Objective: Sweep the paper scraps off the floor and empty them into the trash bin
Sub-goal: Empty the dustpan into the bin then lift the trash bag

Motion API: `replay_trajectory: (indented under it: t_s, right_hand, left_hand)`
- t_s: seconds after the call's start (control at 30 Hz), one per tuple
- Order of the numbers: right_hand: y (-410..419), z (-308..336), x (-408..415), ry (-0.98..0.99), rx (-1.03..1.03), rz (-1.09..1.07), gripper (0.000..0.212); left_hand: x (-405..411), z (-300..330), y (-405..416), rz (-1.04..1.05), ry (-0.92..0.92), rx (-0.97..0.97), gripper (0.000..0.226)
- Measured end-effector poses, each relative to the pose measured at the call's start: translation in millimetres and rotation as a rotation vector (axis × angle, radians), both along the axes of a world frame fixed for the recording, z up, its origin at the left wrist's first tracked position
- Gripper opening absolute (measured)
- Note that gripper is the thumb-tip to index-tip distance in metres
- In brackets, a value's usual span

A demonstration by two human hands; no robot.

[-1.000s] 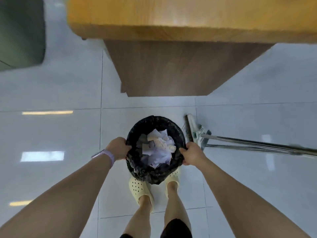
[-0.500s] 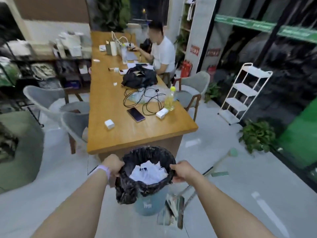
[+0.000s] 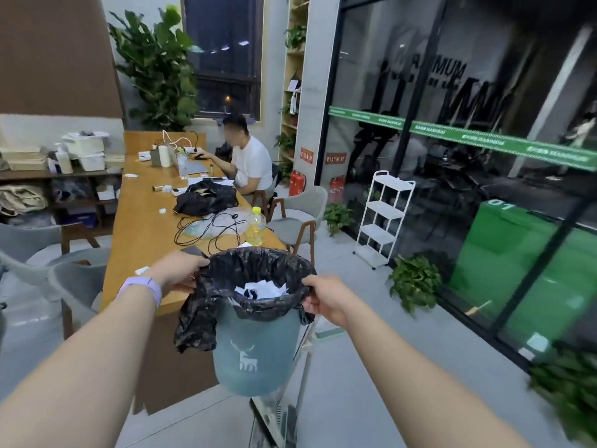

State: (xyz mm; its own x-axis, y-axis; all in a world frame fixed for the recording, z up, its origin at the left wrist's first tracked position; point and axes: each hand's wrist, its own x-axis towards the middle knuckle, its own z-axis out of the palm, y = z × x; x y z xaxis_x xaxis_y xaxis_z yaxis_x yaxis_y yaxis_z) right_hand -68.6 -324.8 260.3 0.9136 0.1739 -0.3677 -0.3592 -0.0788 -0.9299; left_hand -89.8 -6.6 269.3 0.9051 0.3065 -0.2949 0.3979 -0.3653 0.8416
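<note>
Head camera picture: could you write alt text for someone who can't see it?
Two bare hands, left hand and right hand, hold up a blue-grey trash bin by its rim, its black liner bag holding white paper scraps. Behind stands a long wooden table.

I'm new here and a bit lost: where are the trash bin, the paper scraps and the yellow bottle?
trash bin (image 3: 255, 354): head view, on its blue-grey wall.
paper scraps (image 3: 261, 290): head view, on the white pile inside.
yellow bottle (image 3: 256, 228): head view, on its body.

Head-worn view, forward, slightly downward.
</note>
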Motion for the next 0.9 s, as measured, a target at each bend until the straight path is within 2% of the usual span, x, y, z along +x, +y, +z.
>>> replay_trajectory:
  t_s: [0.2,0.3,0.43,0.53,0.7,0.9]
  right_hand:
    - [-110,55,-29,-0.1,0.051,-0.13,0.022]
    - [-170,68,-45,-0.139,0.027,-0.206,0.024]
    - [-250,65,-67,-0.156,-0.01,-0.349,0.028]
    - [-304,51,-86,-0.135,-0.039,-0.46,0.028]
    - [-366,22,-112,-0.099,-0.055,-0.628,0.024]
    - [-407,-23,-114,-0.036,-0.016,-0.806,0.025]
  left_hand:
    - [7,36,-95,-0.196,-0.05,-0.164,0.033]
    - [11,46,-159,-0.348,-0.006,-0.224,0.013]
    - [25,39,-246,-0.491,0.065,-0.301,0.033]
    - [41,22,-308,-0.571,0.111,-0.279,0.033]
    - [58,-7,-399,-0.662,0.166,-0.205,0.049]
    - [95,-44,-472,-0.753,0.209,-0.129,0.024]
